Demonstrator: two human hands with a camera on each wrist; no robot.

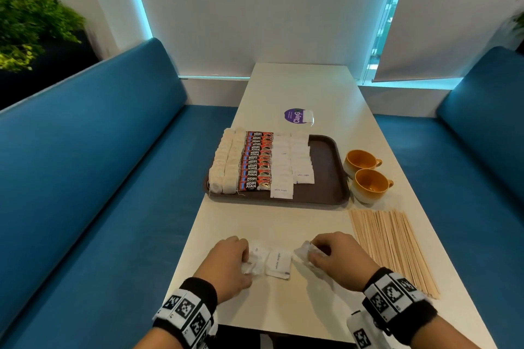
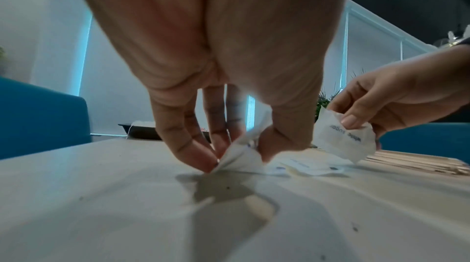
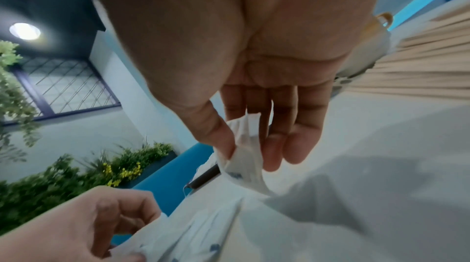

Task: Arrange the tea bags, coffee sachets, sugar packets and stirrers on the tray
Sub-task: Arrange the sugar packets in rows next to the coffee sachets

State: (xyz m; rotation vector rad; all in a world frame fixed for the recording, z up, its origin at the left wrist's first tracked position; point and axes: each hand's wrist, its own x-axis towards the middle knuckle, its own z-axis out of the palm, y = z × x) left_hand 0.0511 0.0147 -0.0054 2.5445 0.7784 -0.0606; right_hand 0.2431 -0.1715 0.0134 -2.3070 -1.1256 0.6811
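The fingers (image 2: 193,145) of the left hand (image 1: 226,266) are curled down to the table (image 1: 283,224) and pinch a crumpled white sugar packet (image 2: 241,157) against the thumb. The right hand (image 1: 337,259) pinches another sugar packet (image 2: 343,137) between thumb and fingertips, lifted a little above the table. Between both hands one flat packet (image 1: 278,263) printed "white sugar" lies on the table.

The brown tray (image 1: 326,178) stands further along the table. It holds, from left to right, two rows of tea bags (image 1: 225,164), one row of red Kopi Juan coffee sachets (image 1: 256,163) and two rows of white sugar packets (image 1: 292,161). The right strip of the tray is bare.

The head view shows the whole arrangement, but the fingertips are hidden behind the backs of the hands. The left wrist view shows the pinch from below, and also the print on the packet in the right hand. The right wrist view shows this packet (image 3: 244,155) folded between thumb and fingers, with the left hand (image 3: 76,226) touching white packets at the bottom edge.

The wooden stirrers (image 1: 394,249) lie in a fan on the table, just beside the right hand. Two orange cups (image 1: 365,173) stand next to the right side of the tray. A purple round sticker (image 1: 293,116) is on the table behind the tray. Blue benches (image 1: 99,178) run along both sides, and green plants (image 1: 31,28) stand at the far left.
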